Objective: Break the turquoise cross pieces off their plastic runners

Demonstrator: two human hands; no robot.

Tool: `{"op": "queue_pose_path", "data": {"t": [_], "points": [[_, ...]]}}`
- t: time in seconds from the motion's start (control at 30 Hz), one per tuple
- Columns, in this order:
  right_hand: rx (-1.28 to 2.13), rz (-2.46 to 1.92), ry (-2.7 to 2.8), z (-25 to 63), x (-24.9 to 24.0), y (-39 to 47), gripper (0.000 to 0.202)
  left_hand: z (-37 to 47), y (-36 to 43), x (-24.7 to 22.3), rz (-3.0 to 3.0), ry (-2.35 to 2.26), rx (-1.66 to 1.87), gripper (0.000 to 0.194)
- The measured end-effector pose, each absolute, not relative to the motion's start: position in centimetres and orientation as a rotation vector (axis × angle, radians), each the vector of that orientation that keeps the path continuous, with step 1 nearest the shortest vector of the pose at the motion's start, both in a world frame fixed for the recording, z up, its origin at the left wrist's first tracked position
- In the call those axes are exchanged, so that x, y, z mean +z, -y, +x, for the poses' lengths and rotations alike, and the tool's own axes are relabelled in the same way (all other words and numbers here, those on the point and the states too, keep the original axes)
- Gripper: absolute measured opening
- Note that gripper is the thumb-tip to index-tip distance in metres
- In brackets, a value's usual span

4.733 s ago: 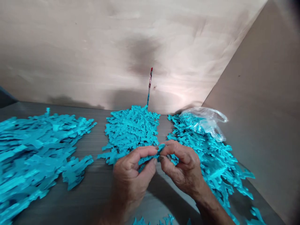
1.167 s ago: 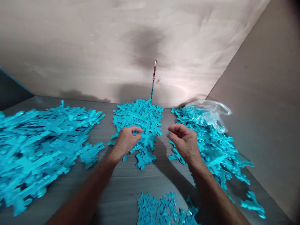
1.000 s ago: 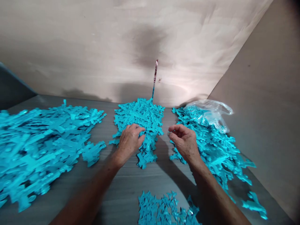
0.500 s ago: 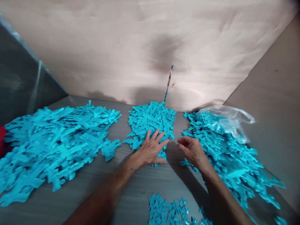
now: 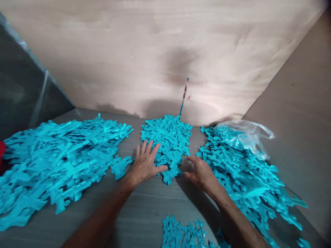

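A middle heap of flat turquoise cut-out pieces (image 5: 169, 137) lies on the grey table between my hands. My left hand (image 5: 147, 162) rests at the heap's left edge, palm down, with its fingers spread and nothing held. Beside the lower right edge, my right hand (image 5: 198, 172) is curved, thumb and forefinger apart with a gap between them; I see nothing in it. The pieces are irregular, with jagged outlines, and overlap one another.
A larger turquoise pile (image 5: 67, 158) spreads on the left, and another pile (image 5: 240, 179) on the right, partly under a clear plastic bag (image 5: 254, 137). Small turquoise pieces (image 5: 178, 234) lie near the front. A thin patterned strip (image 5: 184, 96) stands against the wooden back wall (image 5: 116, 51).
My left hand has moved left, off the middle heap's front to its left edge. My right hand has come left and slightly down, closer to the heap, its thumb and forefinger wider apart.
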State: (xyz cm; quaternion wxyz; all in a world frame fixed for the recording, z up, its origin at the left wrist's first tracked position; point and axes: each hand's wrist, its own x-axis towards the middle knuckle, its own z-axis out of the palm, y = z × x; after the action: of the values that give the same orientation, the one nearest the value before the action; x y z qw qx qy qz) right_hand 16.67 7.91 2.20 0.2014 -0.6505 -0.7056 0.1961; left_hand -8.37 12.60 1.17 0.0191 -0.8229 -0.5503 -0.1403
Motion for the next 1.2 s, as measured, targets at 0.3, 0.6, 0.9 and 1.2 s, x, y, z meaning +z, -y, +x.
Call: {"op": "queue_pose_path", "data": {"t": [0.3, 0.6, 0.9, 1.2], "points": [[0.462, -2.112, 2.223, 12.6, 3.0, -7.5, 0.093, -10.0, -11.4, -0.2, -2.591, 1.769, -0.242, 0.114], [0.438, -2.178, 2.141, 11.7, 2.5, -9.4, 0.109, -8.6, -11.4, -0.8, -2.637, 1.779, -0.235, 0.117], [0.413, -2.11, 2.115, 11.7, 1.8, -11.9, 0.092, -7.8, -12.6, -1.6, -2.555, 1.807, -0.408, 0.107], [0.387, -2.059, 2.119, 12.0, 2.0, -12.6, 0.092, -7.6, -13.2, -2.0, -2.442, 1.837, -0.574, 0.099]]}}
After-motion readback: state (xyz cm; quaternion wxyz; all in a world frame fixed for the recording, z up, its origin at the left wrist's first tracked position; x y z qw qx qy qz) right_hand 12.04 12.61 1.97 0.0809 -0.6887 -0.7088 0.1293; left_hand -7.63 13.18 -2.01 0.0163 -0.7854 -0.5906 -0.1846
